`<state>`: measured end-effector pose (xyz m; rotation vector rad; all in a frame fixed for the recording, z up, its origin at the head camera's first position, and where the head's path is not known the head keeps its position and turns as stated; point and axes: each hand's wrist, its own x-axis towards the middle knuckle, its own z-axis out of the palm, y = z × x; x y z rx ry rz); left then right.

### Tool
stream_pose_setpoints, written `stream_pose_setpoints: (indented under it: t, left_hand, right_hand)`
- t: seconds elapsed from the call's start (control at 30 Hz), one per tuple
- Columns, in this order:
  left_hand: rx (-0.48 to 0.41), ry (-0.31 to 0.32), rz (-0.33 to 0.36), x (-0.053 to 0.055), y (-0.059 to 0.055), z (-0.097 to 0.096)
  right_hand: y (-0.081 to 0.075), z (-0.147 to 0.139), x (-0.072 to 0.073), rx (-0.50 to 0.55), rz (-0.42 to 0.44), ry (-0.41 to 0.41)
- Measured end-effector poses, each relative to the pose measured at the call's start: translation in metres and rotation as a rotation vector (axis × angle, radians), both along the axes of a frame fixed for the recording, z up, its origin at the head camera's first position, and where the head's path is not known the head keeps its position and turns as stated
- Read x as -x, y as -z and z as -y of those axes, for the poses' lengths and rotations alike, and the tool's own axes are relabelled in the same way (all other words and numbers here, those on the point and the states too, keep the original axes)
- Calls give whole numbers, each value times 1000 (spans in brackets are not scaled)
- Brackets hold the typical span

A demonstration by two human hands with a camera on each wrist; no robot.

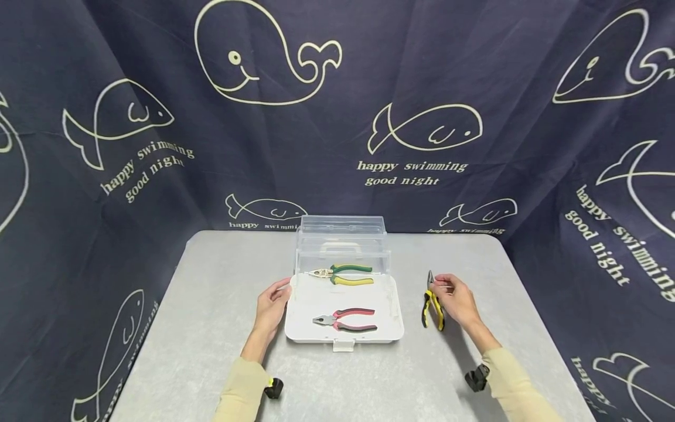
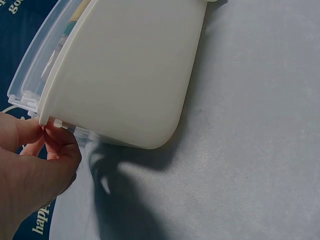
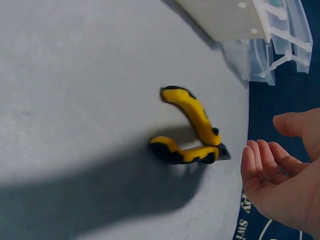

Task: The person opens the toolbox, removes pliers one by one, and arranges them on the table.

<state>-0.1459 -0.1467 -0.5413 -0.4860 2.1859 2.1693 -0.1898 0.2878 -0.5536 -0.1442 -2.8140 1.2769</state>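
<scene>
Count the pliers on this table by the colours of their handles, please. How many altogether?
Green-and-yellow pliers: 1
Red-and-dark pliers: 1
Yellow-and-black pliers: 1
Total: 3 pliers
</scene>
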Motion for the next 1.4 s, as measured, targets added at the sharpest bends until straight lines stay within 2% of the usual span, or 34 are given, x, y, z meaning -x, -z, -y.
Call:
stream_pose_setpoints:
  t: [0.23, 0.3, 0.47, 0.57, 1.0, 1.4]
  left_hand:
    - [-8, 1, 10, 3, 1, 0]
    - [-5, 0, 19, 6, 8, 0]
    - [-5, -12, 25, 16, 35, 4]
    - [-16, -25, 26, 18, 42, 5]
    - [-39, -31, 15, 15, 41, 6]
    - [-45, -34, 31, 17, 46, 7]
  right_hand:
    - [-11, 9, 3, 23, -69, -32]
    - [-13, 12, 4, 38, -94, -41]
    - [-17, 20, 5, 65, -127, -69]
    - [-21, 26, 7, 76, -141, -82]
    - [-42, 65, 14, 154, -183, -151]
    - [-54, 93, 21, 147, -214, -236]
